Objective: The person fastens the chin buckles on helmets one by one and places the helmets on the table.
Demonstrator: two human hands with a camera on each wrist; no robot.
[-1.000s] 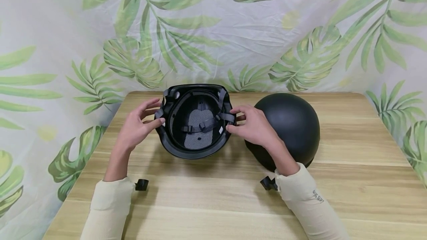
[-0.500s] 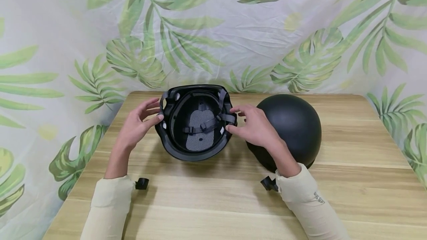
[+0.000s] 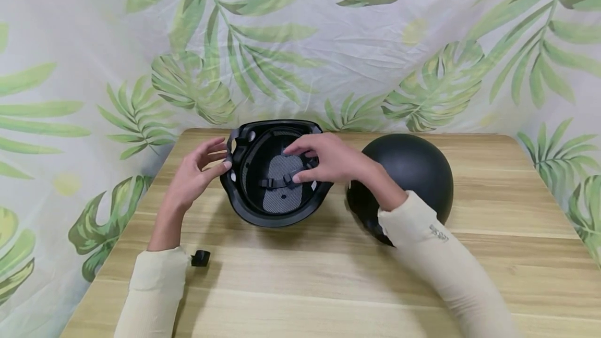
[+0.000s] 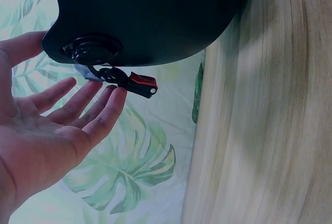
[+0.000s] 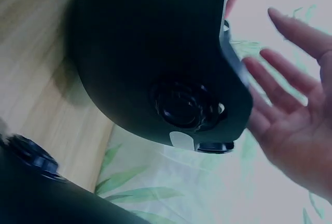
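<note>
On the tabletop (image 3: 263, 286) lies one upturned helmet (image 3: 277, 218). The left hand (image 3: 198, 175), fingers relaxed, has its thumb at the helmet's edge; the right hand (image 3: 334, 158), fingers loosely apart, is over its inside. Rightward sits another helmet (image 3: 413, 168); behind, leafy cloth (image 3: 338, 61).

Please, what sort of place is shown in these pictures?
Probably an indoor tabletop workspace: wood-grain table, leaf-print cloth behind it, and a black helmet with its inside showing.
</note>
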